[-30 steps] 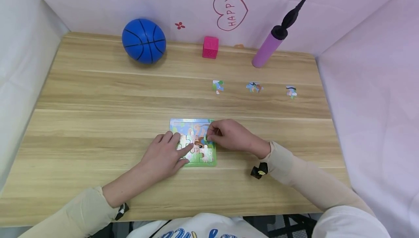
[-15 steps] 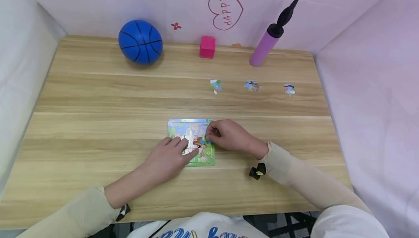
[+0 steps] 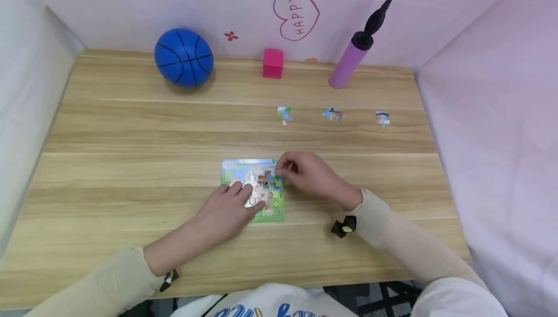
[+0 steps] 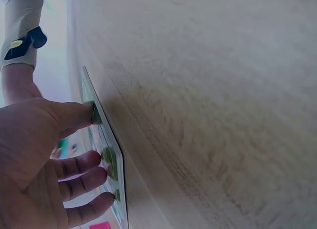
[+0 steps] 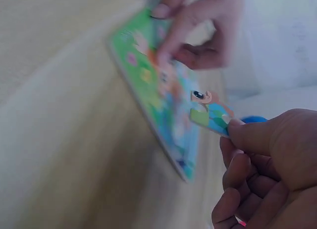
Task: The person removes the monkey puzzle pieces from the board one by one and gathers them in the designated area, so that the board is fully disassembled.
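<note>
Fig.: R hand (image 3: 307, 174) pinches a puzzle piece (image 5: 210, 112) btw thumb and fingertips, now lifted off the puzzle board (image 3: 253, 188) and held just above its upper-right area; 1 s ago it sat lower on the board, so the piece is prob. being repositioned, not yet seated. L hand (image 3: 228, 210) stays flat, fingers straight and slightly spread, pressing the board's lower-left on the table (image 3: 131, 162).

right hand (image 5: 267, 174): pinches puzzle piece (image 5: 210, 112)
puzzle board (image 5: 153, 90): tilted, blurred
left hand (image 5: 203, 26): fingers on board

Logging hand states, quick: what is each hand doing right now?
Left hand: open, fingers flat on the puzzle board.
Right hand: pinching a puzzle piece above the board.
</note>
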Demonstrator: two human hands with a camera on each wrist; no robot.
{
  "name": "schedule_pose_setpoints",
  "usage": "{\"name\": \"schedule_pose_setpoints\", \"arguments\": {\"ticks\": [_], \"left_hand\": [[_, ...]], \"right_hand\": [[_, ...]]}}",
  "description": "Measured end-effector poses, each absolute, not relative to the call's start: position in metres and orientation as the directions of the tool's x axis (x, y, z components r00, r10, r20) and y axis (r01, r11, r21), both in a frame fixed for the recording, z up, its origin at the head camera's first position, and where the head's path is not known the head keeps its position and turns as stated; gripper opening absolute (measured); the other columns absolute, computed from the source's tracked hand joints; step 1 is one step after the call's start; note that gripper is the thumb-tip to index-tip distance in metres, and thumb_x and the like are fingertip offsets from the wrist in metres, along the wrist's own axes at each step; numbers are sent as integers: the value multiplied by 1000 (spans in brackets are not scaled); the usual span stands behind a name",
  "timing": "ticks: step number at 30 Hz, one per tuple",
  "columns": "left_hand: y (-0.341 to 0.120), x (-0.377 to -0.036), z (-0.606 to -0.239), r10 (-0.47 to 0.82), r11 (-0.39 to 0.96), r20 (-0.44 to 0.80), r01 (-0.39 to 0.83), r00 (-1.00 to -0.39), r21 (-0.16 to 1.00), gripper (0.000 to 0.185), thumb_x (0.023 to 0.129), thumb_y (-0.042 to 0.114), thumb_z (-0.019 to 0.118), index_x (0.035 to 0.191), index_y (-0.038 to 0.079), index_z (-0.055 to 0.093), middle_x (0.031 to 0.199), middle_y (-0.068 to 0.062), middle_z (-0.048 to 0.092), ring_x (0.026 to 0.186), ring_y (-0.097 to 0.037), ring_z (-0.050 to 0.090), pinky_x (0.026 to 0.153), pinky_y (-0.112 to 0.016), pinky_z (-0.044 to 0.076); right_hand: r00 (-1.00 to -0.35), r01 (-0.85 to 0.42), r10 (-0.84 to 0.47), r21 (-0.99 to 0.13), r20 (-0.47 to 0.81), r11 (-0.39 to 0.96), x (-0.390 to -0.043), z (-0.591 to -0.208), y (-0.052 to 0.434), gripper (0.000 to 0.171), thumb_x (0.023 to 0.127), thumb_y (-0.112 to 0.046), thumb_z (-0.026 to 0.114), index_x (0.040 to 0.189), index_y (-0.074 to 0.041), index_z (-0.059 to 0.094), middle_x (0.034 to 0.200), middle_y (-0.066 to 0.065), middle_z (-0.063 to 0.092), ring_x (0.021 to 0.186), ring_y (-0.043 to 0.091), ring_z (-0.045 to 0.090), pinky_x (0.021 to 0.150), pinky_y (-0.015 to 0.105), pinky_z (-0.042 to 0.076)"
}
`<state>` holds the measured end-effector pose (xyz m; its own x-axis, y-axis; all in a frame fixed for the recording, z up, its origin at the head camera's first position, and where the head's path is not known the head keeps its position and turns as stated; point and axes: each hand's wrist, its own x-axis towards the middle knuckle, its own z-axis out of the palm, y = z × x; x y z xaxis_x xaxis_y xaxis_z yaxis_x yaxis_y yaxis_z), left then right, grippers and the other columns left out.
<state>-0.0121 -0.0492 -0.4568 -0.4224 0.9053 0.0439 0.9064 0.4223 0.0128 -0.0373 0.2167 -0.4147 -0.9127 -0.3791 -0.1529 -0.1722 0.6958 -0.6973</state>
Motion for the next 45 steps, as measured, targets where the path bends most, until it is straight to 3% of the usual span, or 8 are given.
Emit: {"name": "schedule_pose_setpoints", "arguments": {"ticks": [6, 13, 19, 23, 31, 38, 45], "left_hand": [[-56, -8, -464, 886, 451, 100, 891, -454, 45, 35, 96, 30, 69, 130, 35, 71, 95, -7, 53, 80, -26, 44, 65, -35, 43], [-62, -7, -465, 877, 470, 80, 881, -473, 55, 34, 98, 34, 66, 132, 37, 70, 94, -6, 51, 82, -26, 44, 66, -35, 43], [-64, -8, -461, 878, 470, 69, 881, -473, 55, 35, 98, 34, 66, 132, 36, 70, 95, -8, 52, 84, -27, 46, 70, -38, 46], [-63, -9, -460, 879, 469, 72, 881, -472, 60, 35, 98, 34, 66, 132, 36, 70, 96, -8, 53, 85, -27, 47, 70, -38, 47], [-58, -11, -459, 884, 461, 42, 884, -465, 71, 38, 97, 38, 67, 135, 37, 67, 102, -9, 54, 88, -28, 48, 73, -40, 49], [-53, -12, -460, 887, 455, 45, 887, -459, 85, 39, 97, 40, 67, 135, 37, 67, 102, -10, 56, 90, -28, 50, 74, -41, 50], [-50, -13, -463, 889, 446, 65, 890, -453, 93, 37, 96, 38, 68, 133, 37, 69, 101, -10, 55, 89, -29, 51, 73, -40, 50]], "right_hand": [[-923, -125, -343, -711, -171, 692, -62, -398, 281, 8, 98, -15, 70, 103, -9, 74, 95, 1, 69, 78, 18, 57, 67, 30, 49], [-913, 64, -207, -624, -351, 779, -59, -404, 409, 16, 101, -19, 67, 110, -8, 74, 106, 4, 70, 93, 19, 60, 77, 28, 48], [-872, 224, -65, -513, -486, 829, -41, -406, 471, 26, 104, -28, 62, 116, -6, 71, 116, 9, 67, 108, 27, 59, 89, 42, 47], [-880, 262, -7, -498, -475, 826, -40, -406, 485, 31, 104, -30, 61, 117, -4, 70, 119, 12, 65, 111, 28, 57, 94, 47, 43], [-902, 221, -2, -468, -431, 856, -43, -411, 491, 28, 102, -28, 65, 111, -3, 72, 112, 11, 69, 102, 23, 58, 84, 27, 45], [-891, 258, 45, -422, -452, 869, -42, -406, 491, 28, 102, -29, 64, 113, -4, 71, 112, 11, 67, 101, 25, 55, 86, 41, 43], [-891, 251, 41, -416, -451, 874, -40, -406, 496, 29, 102, -30, 64, 112, -4, 72, 113, 13, 68, 103, 27, 57, 88, 44, 44]]}}
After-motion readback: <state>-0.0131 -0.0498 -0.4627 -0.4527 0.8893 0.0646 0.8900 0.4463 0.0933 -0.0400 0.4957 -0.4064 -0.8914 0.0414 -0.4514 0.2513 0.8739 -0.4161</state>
